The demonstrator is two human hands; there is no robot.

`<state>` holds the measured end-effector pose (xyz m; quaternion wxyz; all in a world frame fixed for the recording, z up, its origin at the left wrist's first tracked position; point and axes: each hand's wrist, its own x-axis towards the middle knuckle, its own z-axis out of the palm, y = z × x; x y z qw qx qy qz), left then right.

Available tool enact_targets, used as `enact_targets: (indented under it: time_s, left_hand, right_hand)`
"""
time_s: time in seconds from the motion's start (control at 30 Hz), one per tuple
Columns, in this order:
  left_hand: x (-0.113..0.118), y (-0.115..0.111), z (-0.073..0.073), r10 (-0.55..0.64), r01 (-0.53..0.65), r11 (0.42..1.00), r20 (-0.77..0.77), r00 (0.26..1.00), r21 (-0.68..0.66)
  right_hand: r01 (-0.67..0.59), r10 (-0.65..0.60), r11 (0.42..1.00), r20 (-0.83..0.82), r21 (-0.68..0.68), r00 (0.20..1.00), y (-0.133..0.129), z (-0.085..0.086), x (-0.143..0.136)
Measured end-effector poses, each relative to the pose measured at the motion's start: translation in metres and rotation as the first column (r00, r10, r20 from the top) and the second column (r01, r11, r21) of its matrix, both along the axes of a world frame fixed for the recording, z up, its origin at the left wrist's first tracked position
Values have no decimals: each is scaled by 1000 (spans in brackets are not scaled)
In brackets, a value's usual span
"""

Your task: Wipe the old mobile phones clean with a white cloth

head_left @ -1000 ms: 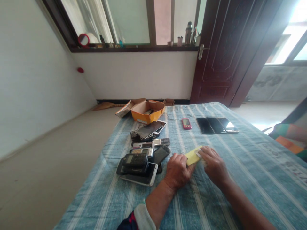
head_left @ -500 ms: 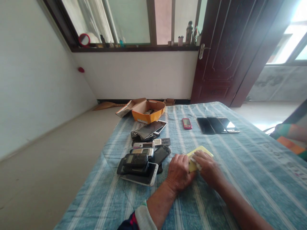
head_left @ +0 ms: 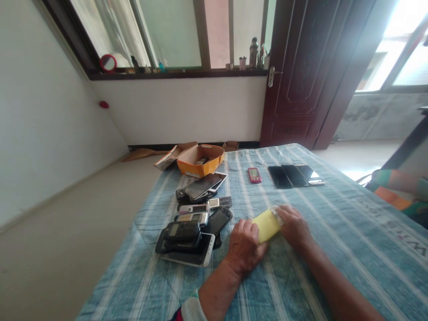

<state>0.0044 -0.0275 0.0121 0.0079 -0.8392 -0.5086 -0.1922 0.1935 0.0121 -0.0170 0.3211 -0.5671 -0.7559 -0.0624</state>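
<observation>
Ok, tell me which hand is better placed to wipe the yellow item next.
Probably the right hand: it holds the white wad against the right end of the yellow item. The left hand grips the left end, so it seems better placed to steady it.

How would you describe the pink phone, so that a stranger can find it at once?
On the blue striped cloth, look at the far part, between the open orange box and the row of three large phones. The pink phone lies there alone, screen up. Unlike those three, it is small, with keys below its screen.
</observation>
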Motion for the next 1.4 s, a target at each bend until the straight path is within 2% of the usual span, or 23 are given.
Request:
enact_targets:
  time_s: [0.1, 0.23, 0.3, 0.43, 0.7, 0.83, 1.1, 1.27, 1.4]
  left_hand:
    - [0, 0, 0, 12, -12, 1000, 14, 1000, 4]
    - [-2, 2, -3, -5, 3, 999, 37, 999, 42]
    - [-3, 2, -3, -20, 17, 998, 47, 999, 66]
    - [-4, 3, -1, -11, 7, 996, 41, 999, 89]
    - [-3, 2, 2, 7, -10, 998, 44, 999, 59]
    - [-4, 2, 3, -6, 3, 998, 44, 999, 70]
    - [-7, 1, 3, -11, 9, 998, 31, 999, 59]
    - [-8, 3, 0, -33, 31, 996, 17, 999, 88]
    - [-10, 6, -1, -65, 62, 990, 13, 998, 129]
  right_hand:
    - [-64, 64, 998, 24, -3, 998, -6, 3, -16]
    - [-226, 225, 973, -19, -45, 974, -12, 11, -41]
    - [-254, 252, 964, -32, -81, 967, -10, 15, -48]
    - [-183, 181, 974, -32, -130, 983, 0, 19, -47]
    - [-4, -5, 985, -51, -172, 999, 14, 19, -20]
    - [5, -34, 976, -129, -218, 991, 14, 18, -12]
    - [68, -68, 992, -1, -106, 998, 8, 17, -19]
    - [-70, 69, 997, -62, -16, 996, -7, 16, -39]
    - [-211, 222, 974, -172, 83, 960, -21, 17, -50]
